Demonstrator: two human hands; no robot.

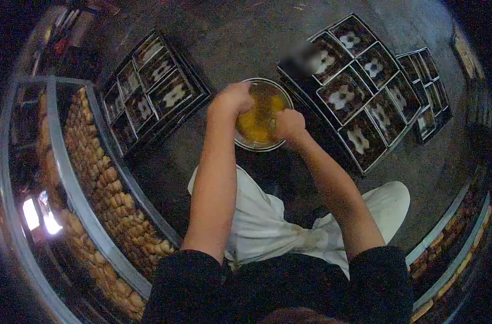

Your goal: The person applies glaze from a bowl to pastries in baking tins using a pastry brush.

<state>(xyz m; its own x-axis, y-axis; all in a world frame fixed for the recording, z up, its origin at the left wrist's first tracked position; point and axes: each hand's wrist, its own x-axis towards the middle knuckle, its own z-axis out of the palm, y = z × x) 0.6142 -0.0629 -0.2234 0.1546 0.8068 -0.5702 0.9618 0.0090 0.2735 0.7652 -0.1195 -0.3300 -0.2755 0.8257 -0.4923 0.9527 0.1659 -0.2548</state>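
Between my knees on the dark floor stands a round metal bowl (pixel 259 146) with a pale rim. Inside it is a yellow, shiny mass (pixel 260 120), partly liquid-looking and blurred. My left hand (pixel 235 99) is closed at the bowl's upper left rim, its fingers curled over the edge and partly hidden. My right hand (pixel 290 125) is a fist at the right side of the bowl, knuckles over the yellow contents. Whatever sits inside that fist is hidden from view.
Stacked dark metal pans with square compartments (pixel 148 81) lie ahead left. A larger stack of pans (pixel 359 81) lies ahead right, with a smaller pan stack (pixel 427 86) beyond. A metal rack (pixel 73 156) at left holds many bread rolls (pixel 102 173); another rack (pixel 451 237) stands right.
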